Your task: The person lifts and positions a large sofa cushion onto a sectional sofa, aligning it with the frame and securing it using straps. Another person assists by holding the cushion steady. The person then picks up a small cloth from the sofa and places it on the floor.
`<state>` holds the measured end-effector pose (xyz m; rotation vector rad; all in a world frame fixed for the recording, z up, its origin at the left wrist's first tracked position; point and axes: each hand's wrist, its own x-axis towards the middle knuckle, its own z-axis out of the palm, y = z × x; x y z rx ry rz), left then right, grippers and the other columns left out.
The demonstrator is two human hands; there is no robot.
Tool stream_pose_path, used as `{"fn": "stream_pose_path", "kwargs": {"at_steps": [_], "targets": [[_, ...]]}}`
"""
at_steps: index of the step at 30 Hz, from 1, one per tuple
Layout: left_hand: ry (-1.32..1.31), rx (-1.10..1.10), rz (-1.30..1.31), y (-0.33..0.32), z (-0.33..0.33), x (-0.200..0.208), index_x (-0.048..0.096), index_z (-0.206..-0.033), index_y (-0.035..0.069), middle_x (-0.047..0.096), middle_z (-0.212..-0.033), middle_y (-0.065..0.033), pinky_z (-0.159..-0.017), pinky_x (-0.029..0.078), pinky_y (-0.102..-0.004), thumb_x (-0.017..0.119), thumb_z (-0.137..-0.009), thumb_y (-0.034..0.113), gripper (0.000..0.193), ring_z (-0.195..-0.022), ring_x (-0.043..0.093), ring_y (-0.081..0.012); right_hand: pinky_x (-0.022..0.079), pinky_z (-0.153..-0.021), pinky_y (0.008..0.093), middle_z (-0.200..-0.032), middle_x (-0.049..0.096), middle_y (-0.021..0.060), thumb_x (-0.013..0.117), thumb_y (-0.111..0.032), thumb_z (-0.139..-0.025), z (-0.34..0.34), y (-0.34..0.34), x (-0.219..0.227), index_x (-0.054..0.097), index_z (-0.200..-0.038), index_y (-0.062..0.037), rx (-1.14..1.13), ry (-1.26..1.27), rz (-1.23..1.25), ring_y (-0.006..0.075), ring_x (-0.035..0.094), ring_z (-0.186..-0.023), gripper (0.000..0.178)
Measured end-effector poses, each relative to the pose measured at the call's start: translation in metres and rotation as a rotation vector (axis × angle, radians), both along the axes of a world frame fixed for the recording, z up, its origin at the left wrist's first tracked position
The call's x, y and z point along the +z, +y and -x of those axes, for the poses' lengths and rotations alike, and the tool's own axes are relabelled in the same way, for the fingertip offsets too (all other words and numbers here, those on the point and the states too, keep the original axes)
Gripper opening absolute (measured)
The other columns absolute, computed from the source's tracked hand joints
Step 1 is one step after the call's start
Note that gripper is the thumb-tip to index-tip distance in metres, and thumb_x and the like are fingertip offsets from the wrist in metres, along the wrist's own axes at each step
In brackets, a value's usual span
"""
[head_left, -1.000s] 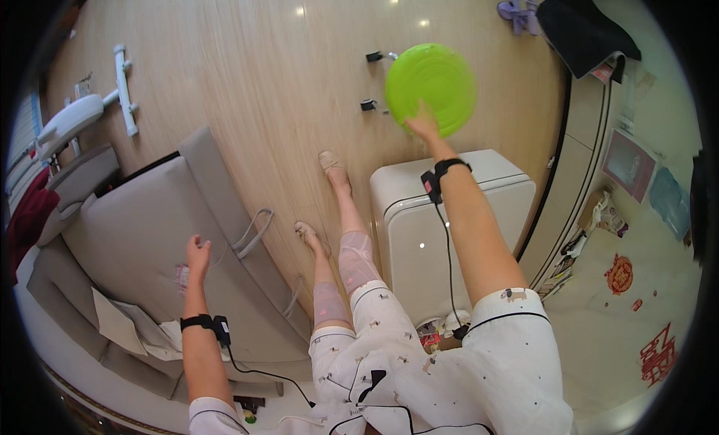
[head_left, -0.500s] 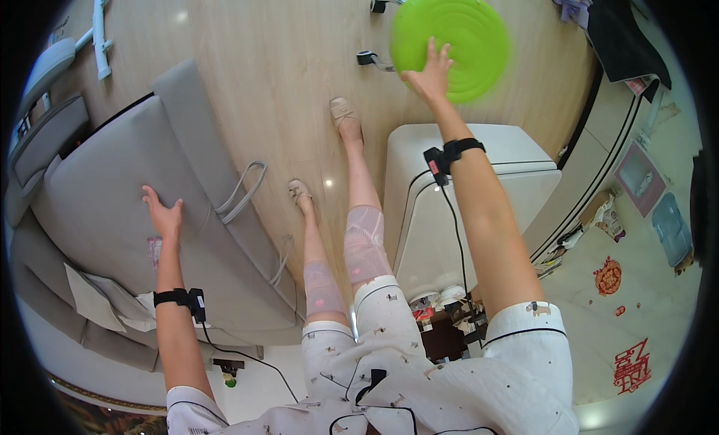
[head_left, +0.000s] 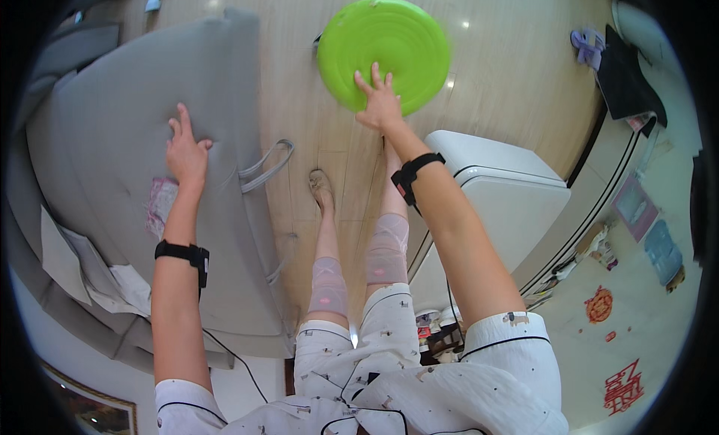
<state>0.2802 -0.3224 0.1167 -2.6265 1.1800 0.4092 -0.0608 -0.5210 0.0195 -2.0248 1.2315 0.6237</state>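
Observation:
A round, bright green stool seat [head_left: 397, 38] with faint rings stands at the top middle of the view. My right hand [head_left: 381, 107] reaches over its near edge, fingers spread and palm down. Whether the fingertips press on the seat or hover just above it, I cannot tell. A dark caster [head_left: 317, 43] peeks out at the stool's left side; the rest of its base is hidden. On the left, my left hand [head_left: 186, 156] is over the grey sofa cushion [head_left: 127, 98], fingers apart, holding nothing. A small pink-and-white packet [head_left: 161, 203] lies on the sofa beside my left wrist.
A white box-shaped cabinet [head_left: 517, 203] stands right of my legs. Grey straps [head_left: 269, 168] hang off the sofa's edge toward the wooden floor [head_left: 292, 225]. White sheets [head_left: 82, 259] lie on the sofa. Purple slippers [head_left: 588, 47] are at the far right.
My right hand and the green stool have shifted left in view, the hand still over the seat. My view has turned, and my feet have moved. The left hand stays open over the sofa.

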Motion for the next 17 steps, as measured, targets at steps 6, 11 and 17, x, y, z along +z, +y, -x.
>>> {"fn": "stream_pose_path", "kwargs": {"at_steps": [6, 11, 17], "targets": [[-0.018, -0.038, 0.065, 0.014, -0.031, -0.023, 0.026, -0.152, 0.029, 0.048, -0.142, -0.0179, -0.091, 0.052, -0.0389, 0.081, -0.067, 0.019, 0.102, -0.104, 0.063, -0.0390, 0.032, -0.107, 0.0690, -0.163, 0.007, 0.0005, 0.075, -0.022, -0.065, -0.037, 0.111, -0.002, 0.034, -0.149, -0.0363, 0.339, 0.058, -0.121, 0.0366, 0.015, -0.147, 0.094], [-0.010, -0.031, 0.094, 0.023, -0.056, -0.039, 0.028, -0.152, 0.030, 0.047, -0.143, -0.0162, -0.094, 0.050, -0.0371, 0.081, -0.066, 0.020, 0.101, -0.105, 0.063, -0.0363, 0.030, -0.108, 0.0689, -0.162, 0.008, -0.0061, 0.074, -0.021, -0.065, -0.046, 0.196, -0.002, 0.034, -0.149, -0.0378, 0.524, 0.125, -0.312, 0.0301, 0.012, -0.149, 0.094], [-0.013, -0.050, 0.172, 0.039, -0.065, -0.050, 0.027, -0.152, 0.030, 0.040, -0.148, -0.0165, -0.103, 0.045, -0.0357, 0.079, -0.073, 0.017, 0.095, -0.112, 0.060, -0.0373, 0.024, -0.108, 0.0735, -0.163, 0.001, -0.0040, 0.074, -0.025, -0.072, -0.031, 0.244, -0.010, 0.030, -0.151, -0.0315, 0.693, 0.300, -0.595, 0.0329, 0.003, -0.149, 0.091]]}}
